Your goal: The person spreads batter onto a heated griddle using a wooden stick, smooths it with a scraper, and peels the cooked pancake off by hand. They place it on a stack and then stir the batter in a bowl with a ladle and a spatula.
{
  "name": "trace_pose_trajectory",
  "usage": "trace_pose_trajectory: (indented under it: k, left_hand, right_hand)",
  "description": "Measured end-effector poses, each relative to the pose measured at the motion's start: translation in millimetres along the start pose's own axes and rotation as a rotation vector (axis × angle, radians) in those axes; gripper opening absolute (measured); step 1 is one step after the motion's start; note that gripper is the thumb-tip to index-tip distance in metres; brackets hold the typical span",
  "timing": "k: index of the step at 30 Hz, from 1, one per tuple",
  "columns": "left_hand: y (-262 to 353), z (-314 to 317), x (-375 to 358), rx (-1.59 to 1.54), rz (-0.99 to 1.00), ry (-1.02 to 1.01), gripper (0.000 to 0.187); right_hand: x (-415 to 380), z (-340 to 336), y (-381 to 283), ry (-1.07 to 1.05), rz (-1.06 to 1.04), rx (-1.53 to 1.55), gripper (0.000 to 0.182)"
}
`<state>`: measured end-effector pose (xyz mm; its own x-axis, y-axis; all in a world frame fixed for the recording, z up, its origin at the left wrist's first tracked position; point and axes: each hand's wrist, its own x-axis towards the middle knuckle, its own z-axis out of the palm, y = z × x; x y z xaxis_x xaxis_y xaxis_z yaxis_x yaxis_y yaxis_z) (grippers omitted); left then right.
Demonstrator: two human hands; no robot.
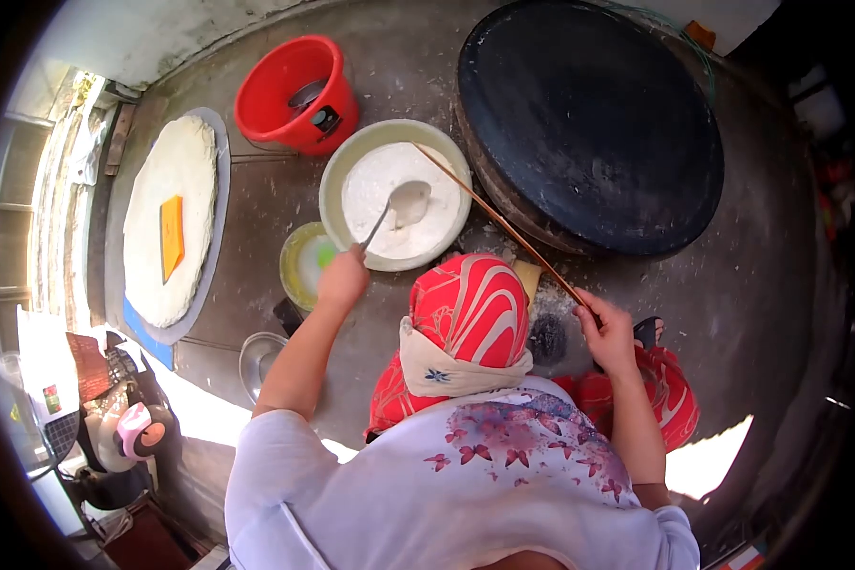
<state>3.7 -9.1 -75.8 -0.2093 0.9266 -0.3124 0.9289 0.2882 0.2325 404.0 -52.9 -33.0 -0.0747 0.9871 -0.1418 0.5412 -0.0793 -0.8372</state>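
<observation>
Head view: your left hand (344, 278) is gripping a metal ladle (407, 201), fingers closed around its handle, its scoop resting in the white contents (375, 180) of a pale, round bowl (327, 199). Your right hand (606, 331) is pinching one end of a long, thin stick (513, 231) between thumb and fingers, its far tip reaching over the same bowl; contact there is not clear. Also listed: a large, black, round griddle (589, 123), sitting right of the bowl; a red tub (304, 136), standing beyond it to the left, holding a metal item; a small yellowish bowl (289, 271), sitting just beside it; a pale, flat round (152, 242), lying far left, bearing an orange-yellow piece (171, 237).
</observation>
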Motion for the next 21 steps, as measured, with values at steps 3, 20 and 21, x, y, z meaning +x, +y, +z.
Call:
trace_pose_trajectory:
  k: [3,20,21]
  left_hand:
    - [9.9,17.4,13.8,-0.067,-0.111,0.008,0.021]
    - [-15.9,80.1,33.0,-1.415,-0.84,-0.721,0.022]
    - [-7.3,62.6,27.7,-1.52,-0.865,-0.766,0.023]
  right_hand:
    - [-3.0,1.8,-9.2,-0.005,0.023,0.005,0.024]
    - [1.4,3.8,-3.6,0.015,-0.045,-0.015,0.025]
    - [1.8,3.8,-4.0,0.016,-0.04,0.009,0.024]
